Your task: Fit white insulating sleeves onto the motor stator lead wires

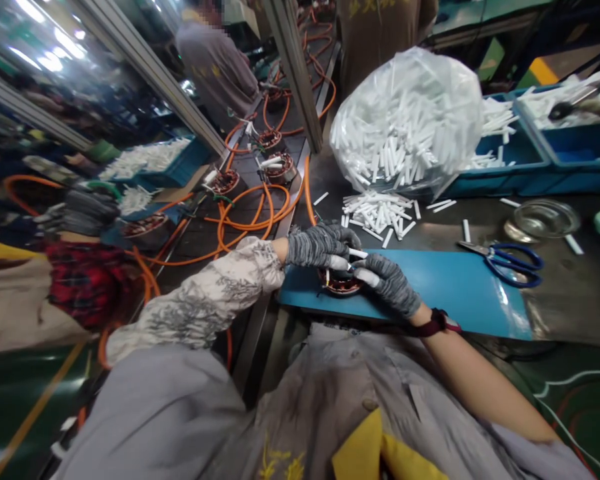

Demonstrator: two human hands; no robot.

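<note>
Both my hands wear grey gloves with white fingertips and meet over a copper-wound stator [341, 287] on a blue mat [445, 283]. My left hand [323, 247] reaches in from the left, its fingers closed around a small white tube [358, 253] above the stator. From the right, my right hand [387, 280] pinches at the near end of that tube; what lies between its fingertips is too small to make out. The fingers hide the stator's far side. Just beyond the hands lies a pile of white tubes [380, 213].
A clear bag of white tubes [410, 120] stands behind the pile, beside blue bins [510, 180]. Blue-handled scissors [515, 263] and a metal bowl [545, 220] lie at right. Orange hoses [253, 210] and more stators [280, 170] run along the left. A co-worker's gloved hand [87, 210] is far left.
</note>
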